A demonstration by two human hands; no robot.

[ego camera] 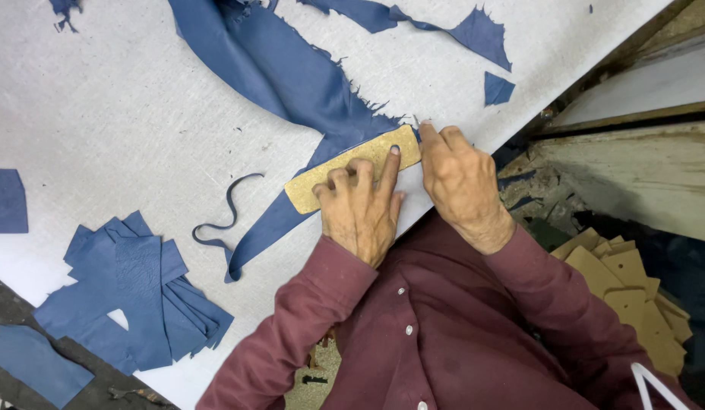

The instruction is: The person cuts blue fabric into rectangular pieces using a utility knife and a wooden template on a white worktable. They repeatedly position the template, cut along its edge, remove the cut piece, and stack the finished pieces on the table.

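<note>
Nearest the viewer, two hands: left hand (360, 209) spread flat, pinning one tan template (352, 168) on blue leather (292, 83) so it cannot shift; right hand (459, 178) closed at the template's end, tool unclear. Beyond, one pile of cut pieces (132, 296) on the tabletop (102, 114).

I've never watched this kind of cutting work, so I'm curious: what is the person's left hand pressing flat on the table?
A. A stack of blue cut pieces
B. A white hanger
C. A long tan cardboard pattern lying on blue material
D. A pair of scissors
C: the left hand lies with spread fingers on the long tan pattern, which rests on the blue material; the right hand works at the pattern's end.
</note>
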